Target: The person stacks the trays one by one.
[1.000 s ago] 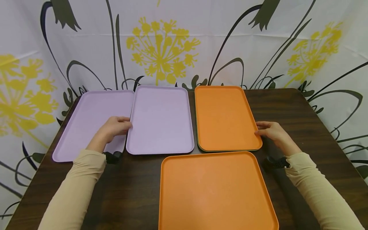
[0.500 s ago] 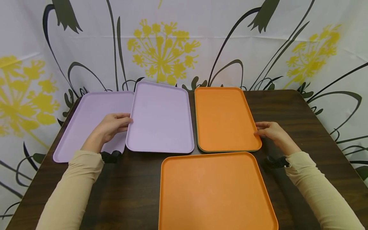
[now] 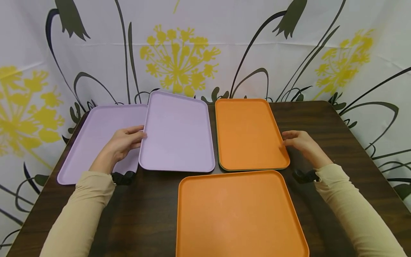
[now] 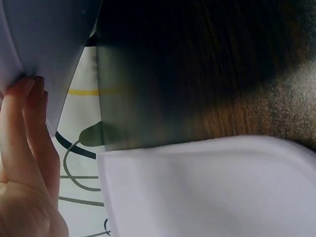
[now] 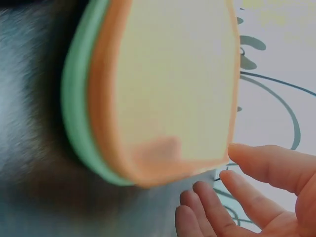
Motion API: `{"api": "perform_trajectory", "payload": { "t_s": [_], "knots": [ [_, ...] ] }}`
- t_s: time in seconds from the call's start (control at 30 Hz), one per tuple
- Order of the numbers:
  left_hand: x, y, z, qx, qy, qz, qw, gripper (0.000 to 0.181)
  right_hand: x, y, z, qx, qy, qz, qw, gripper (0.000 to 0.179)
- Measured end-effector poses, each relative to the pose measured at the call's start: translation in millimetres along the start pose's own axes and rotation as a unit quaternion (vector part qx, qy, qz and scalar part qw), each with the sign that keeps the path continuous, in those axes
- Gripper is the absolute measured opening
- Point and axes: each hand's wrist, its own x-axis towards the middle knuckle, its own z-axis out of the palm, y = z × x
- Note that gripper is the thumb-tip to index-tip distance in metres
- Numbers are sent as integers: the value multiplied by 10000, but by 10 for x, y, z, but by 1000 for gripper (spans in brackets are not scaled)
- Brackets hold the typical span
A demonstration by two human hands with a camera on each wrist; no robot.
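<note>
Floral cloth (image 3: 244, 21) behind dark table (image 3: 144, 214). Left hand (image 3: 121, 144) pinches lilac tray (image 3: 177, 132) at its 9 o'clock edge, that side raised; tray at table's 11, not yet down. Right hand (image 3: 302, 145), fingers parted, beside orange tray (image 3: 250, 134) at 1, already on green tray (image 5: 73, 108); touch unclear.

A pale purple tray (image 3: 178, 134) is tilted, and an orange tray (image 3: 250, 134) rests flat at its right.
The purple one is a smooth rectangle with rounded corners and a low rim; its left side is raised above the dark counter (image 3: 141, 217), and in the head view it hides the far right corner of a second purple tray (image 3: 107, 121). The orange one, of similar shape, lies on a green tray (image 5: 76, 98), whose rim appears along the left and near edges. A narrow gap separates the two.
</note>
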Motion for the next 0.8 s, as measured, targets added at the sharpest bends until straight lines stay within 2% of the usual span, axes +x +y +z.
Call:
{"api": "perform_trajectory", "payload": {
  "t_s": [0.33,0.8],
  "knots": [
    [-15,-18,-12,-246,148,-39,9996,72,23,-235,94,157,69,-246,9996,52],
    [-27,-73,-93,-468,101,-6,9989,76,72,-681,338,395,-67,-381,9985,53]
  ]
}}
